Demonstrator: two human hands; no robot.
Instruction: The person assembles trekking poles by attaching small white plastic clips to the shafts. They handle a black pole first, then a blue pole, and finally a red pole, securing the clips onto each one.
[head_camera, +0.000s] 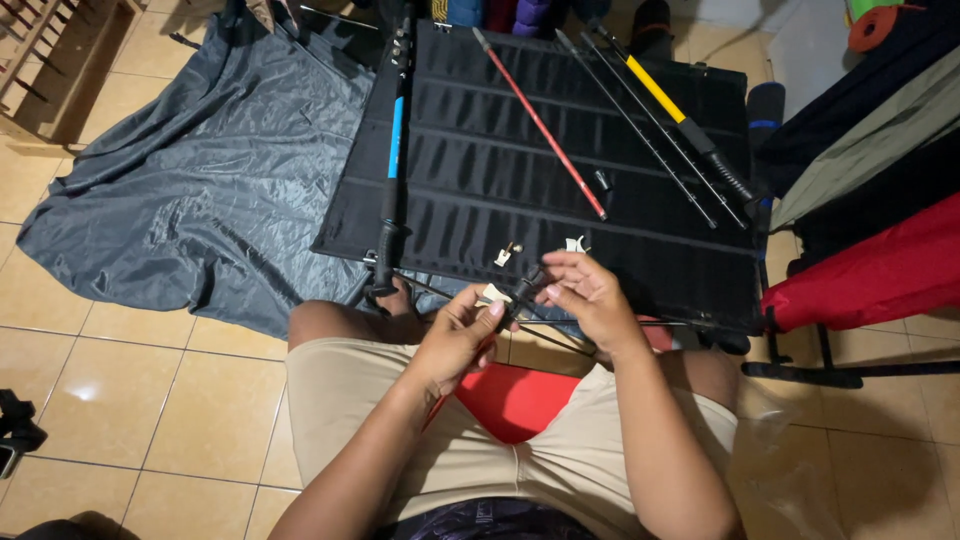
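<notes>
Fingers of the left hand (458, 335) are closed in a pinch grip on a small black clamp part (527, 283), held above the person's lap. The right hand (590, 292) meets it from the other side, thumb and fingertips closed on the same part, remaining fingers spread loosely. A thin dark rod (560, 322) runs under both hands; whether it joins the clamp part cannot be told.

Below the hands lies a red cloth (512, 398) on the person's beige shorts (350, 400). The person sits on a tiled floor (110, 400).

Just beyond the hands stands a low black slatted bench (480, 190). On its near edge rest two small pale fittings (507, 254), one just left of the hands and one directly above them. A small black piece (602, 180) lies further up the surface. A red pole section (540, 125) lies diagonally across the middle. To its right lie thin black rods (640, 130) and a pole with a yellow section and a black foam handle (690, 125), all slanting the same way. Along the left edge lies a black pole with a blue band (394, 150), its handle toward the person.

Grey sheeting (200, 190) is spread on the floor left of the bench. At the right stands a red folding chair (870, 275), with dark and olive fabric behind it.
</notes>
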